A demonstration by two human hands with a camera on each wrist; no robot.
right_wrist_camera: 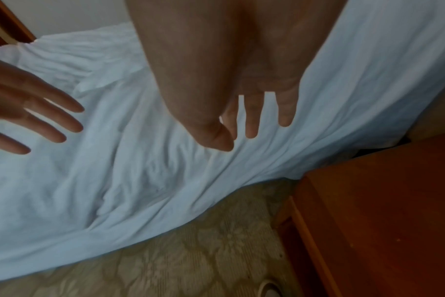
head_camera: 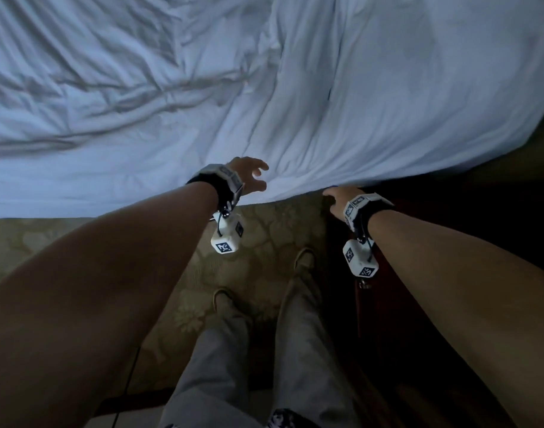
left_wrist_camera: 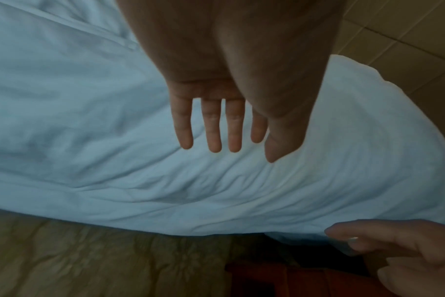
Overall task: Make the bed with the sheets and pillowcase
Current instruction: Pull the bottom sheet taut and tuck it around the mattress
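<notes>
Head view: a white sheet [head_camera: 264, 72] is lying wrinkled across the bed and hanging over the near edge toward the patterned carpet [head_camera: 264, 242], with both hands reaching out at that edge. The left hand [head_camera: 249, 177] is hovering over the sheet near the edge, fingers spread and straight, gripping nothing. The right hand [head_camera: 338, 202] is sitting at the sheet's hanging hem beside a reddish wooden nightstand [right_wrist_camera: 381, 211], fingers extended and slightly parted, holding nothing; contact with the cloth cannot be told.
</notes>
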